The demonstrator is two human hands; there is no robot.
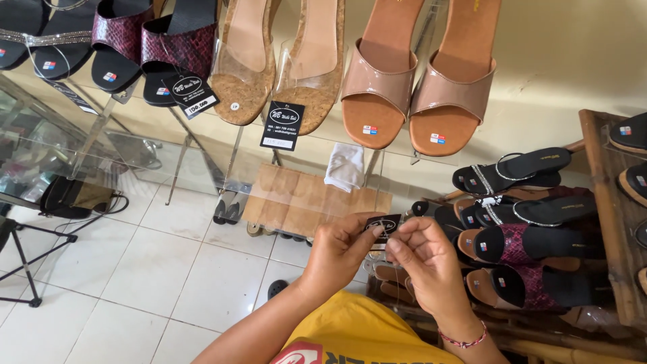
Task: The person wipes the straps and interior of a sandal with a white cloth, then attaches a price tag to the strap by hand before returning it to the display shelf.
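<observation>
Pale tiled floor [148, 263] below, cream wall behind, glass shelf [60, 141] slanting across the upper left of the head view. Along the top, pairs of heeled sandals on display: black strappy ones [40, 40] at far left, maroon snakeskin-pattern pair [158, 47] with a dark hang tag [191, 94], clear-strap cork pair [280, 61] with another dark tag [282, 125], glossy tan pair [421, 87] to the right. White cloth [345, 166] lying on a wooden board [296, 202] just under the tan pair. At right, wooden rack [603, 222] loaded with black and maroon flat sandals [532, 249].

Low centre, both hands raised together above a yellow shirt [357, 334]. Left hand [337, 253] with thumb and fingers pinched shut on a small black tag [383, 226], held in the air between the two hands. Right hand [428, 263] just beside it, fingers closed on a thin clear string at the tag's edge, red bracelet [465, 339] at the wrist.
</observation>
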